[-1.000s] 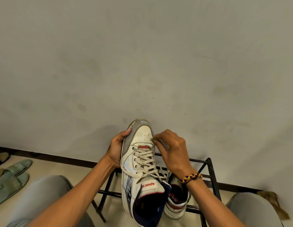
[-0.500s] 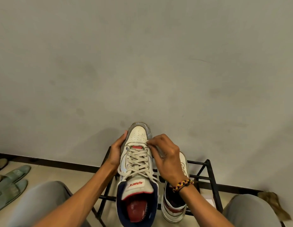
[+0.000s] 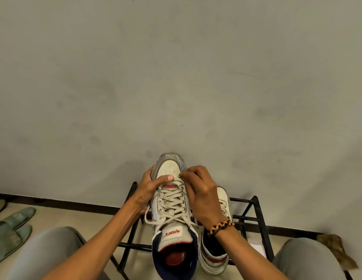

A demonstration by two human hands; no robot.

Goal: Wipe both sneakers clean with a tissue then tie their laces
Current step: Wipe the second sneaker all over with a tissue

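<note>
A white sneaker (image 3: 169, 201) with a grey toe cap, navy collar and red insole is held up in front of me, toe pointing away, its cream laces (image 3: 172, 207) crossed but loose. The second sneaker (image 3: 216, 251) sits just to its right on a black metal rack (image 3: 259, 219).

black metal rack (image 3: 259, 215), green slippers (image 3: 13, 229), grey wall (image 3: 176, 67)

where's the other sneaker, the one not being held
In the head view, the second sneaker sits on the black metal rack, right of the held sneaker, below the right hand.
</note>
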